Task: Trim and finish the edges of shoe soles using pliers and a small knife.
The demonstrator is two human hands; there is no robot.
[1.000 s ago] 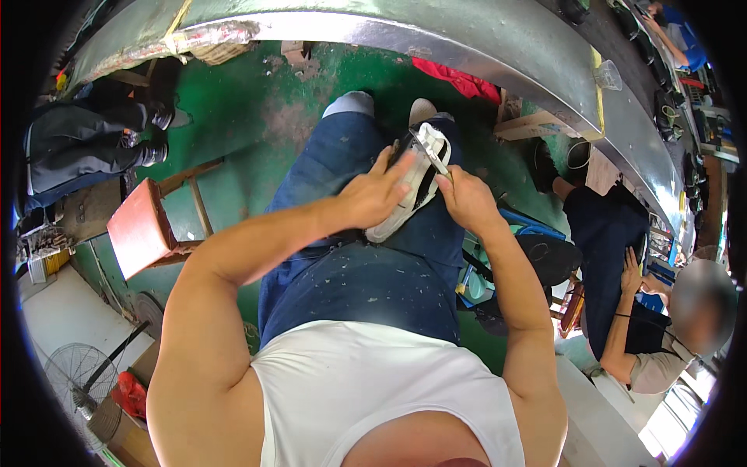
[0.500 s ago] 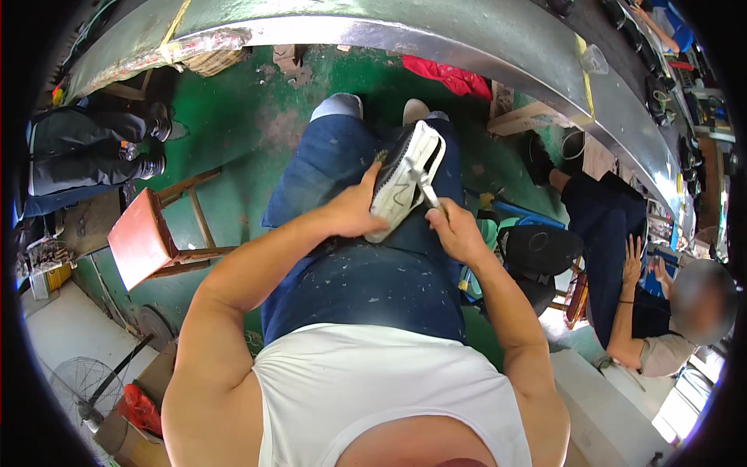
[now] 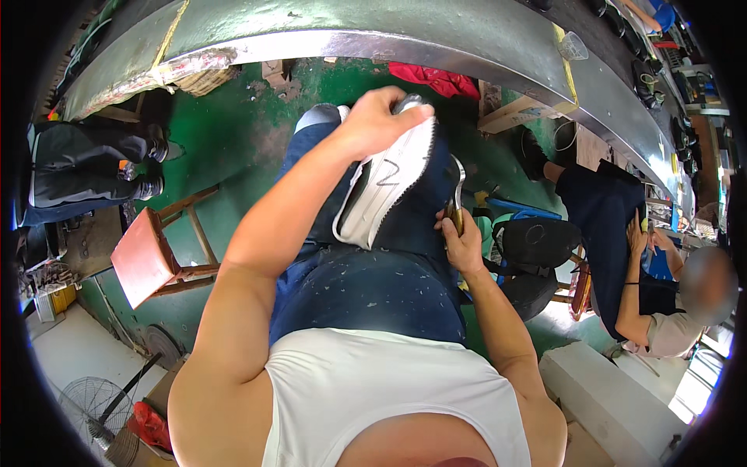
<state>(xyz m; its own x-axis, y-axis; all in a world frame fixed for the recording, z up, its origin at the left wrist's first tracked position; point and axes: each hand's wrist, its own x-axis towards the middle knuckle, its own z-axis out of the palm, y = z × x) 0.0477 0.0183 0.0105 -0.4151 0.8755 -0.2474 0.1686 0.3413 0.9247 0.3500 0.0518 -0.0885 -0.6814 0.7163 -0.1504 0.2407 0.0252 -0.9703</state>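
Observation:
A white shoe upper [image 3: 389, 183] lies tilted over my lap, with a jagged edge along its right side and a dark curved line on it. My left hand [image 3: 381, 121] is closed round its far end, where a dark part shows between thumb and fingers. Beside the upper, over my right thigh, my right hand [image 3: 461, 240] is closed on a hand tool [image 3: 457, 187]. This tool has a slim, curved silvery head and a brownish handle; its exact kind is unclear. The tool's head stands apart from the upper.
A metal-edged bench [image 3: 327, 40] crosses in front of me. To the left stands a wooden stool [image 3: 146, 255]; near my right knee is a black bag [image 3: 537, 240]. A fan [image 3: 89, 405] stands at lower left. Another person [image 3: 654, 303] sits at the right.
My left hand has moved from the near left side of the upper to its far end. The upper has turned and shifted. My right hand has drawn the tool away to the right.

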